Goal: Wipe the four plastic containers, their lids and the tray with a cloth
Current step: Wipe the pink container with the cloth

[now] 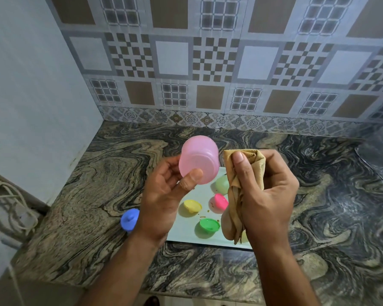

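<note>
Pink container [199, 161] sits tipped in the left hand [164, 195], pinched between thumb and fingers above the white tray [186, 236] so its side faces the tan cloth [241, 184] bunched in the right hand [268, 195], ready for wiping

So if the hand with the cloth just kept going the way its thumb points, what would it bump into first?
Most likely nothing nearby. The right hand grips the cloth with its thumb pointing up and away, towards the tiled wall. The pink container sits just left of that line, beside the cloth, though depth is hard to judge.
</note>
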### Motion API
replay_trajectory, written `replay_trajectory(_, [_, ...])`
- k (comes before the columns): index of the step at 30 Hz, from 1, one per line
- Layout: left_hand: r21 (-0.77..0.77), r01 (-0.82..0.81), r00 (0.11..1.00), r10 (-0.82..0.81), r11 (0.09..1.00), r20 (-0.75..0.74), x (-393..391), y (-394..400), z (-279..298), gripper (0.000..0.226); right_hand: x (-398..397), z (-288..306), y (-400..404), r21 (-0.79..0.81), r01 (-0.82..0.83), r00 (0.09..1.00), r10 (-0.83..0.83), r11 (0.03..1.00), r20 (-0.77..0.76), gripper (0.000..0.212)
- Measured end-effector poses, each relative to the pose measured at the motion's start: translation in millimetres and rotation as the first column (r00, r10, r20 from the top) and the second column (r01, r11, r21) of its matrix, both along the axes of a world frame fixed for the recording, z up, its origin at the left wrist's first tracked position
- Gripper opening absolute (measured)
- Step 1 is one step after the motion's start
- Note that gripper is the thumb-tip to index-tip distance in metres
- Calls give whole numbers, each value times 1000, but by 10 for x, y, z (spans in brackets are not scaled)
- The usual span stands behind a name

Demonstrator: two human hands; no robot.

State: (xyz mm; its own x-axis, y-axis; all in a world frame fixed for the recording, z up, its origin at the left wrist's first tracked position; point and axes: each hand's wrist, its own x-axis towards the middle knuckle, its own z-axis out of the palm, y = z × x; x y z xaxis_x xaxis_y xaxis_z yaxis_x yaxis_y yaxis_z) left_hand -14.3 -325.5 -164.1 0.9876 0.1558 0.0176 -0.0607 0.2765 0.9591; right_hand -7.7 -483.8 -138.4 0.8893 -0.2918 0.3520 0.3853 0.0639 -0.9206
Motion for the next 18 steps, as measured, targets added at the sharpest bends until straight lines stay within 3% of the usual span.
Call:
replay_trajectory(3, [-4, -20, 999, 20, 1000, -41, 11, -22, -30, 71, -9, 1, -3, -24, 29, 1000, -28, 999, 14, 18])
replay_trajectory(7, [211, -39, 999, 41, 977, -5, -5, -35, -30, 64, 2, 116, 36, -73, -16, 996, 22, 997, 84, 15])
replay_trajectory(9, [248, -52, 998, 45, 967, 34, -15, -39, -30, 64, 27, 171, 56, -141, -34, 994, 48, 989, 98, 16])
replay_trajectory(11, [202, -90, 995, 80, 975, 58, -27, -45, -18, 64, 47, 201, 74, -155, -36, 994, 52, 987, 100, 19])
replay_trajectory(15, [-16, -121, 992, 122, 992, 24, -19, -30, 35, 71, 12, 144, 112, -28, -95, 995, 96, 995, 30, 17])
replay_trajectory(18, [-57, -80, 997, 82, 995, 16, 1, 33, 19, 75, -15, 36, 100, -33, -104, 994, 104, 994, -27, 15])
